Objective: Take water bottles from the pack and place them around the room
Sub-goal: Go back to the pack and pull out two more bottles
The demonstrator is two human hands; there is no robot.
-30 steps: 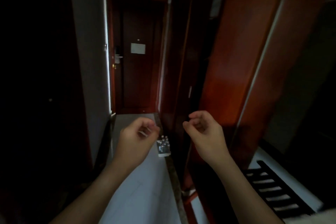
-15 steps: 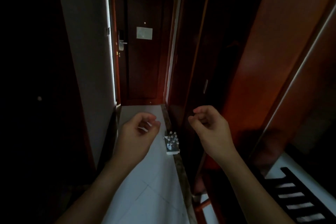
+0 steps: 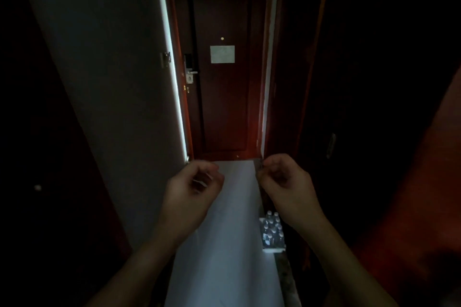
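Both grips empty; pack (image 3: 272, 234) on floor under right hand (image 3: 287, 182).

Far left of the frame lost to near-black shadow, contents impossible to tell. Right side likewise dark, only a dull red surface (image 3: 411, 207) showing, its nature unclear. Pack of water bottles (image 3: 272, 233) at lower centre-right partly covered by the right forearm (image 3: 331, 257); bottle count and labels too small to read. Both forearms cut off by the bottom edge. Fingers (image 3: 199, 179) of the left hand (image 3: 192, 189) and of the right hand (image 3: 284, 182) curled inward, palms hidden. Pale notice (image 3: 222, 54) on the door (image 3: 224, 107) too small and dim to read. Top of the door cropped by the upper edge. Small fitting (image 3: 165, 58) on the pale wall edge blurred, unidentifiable.
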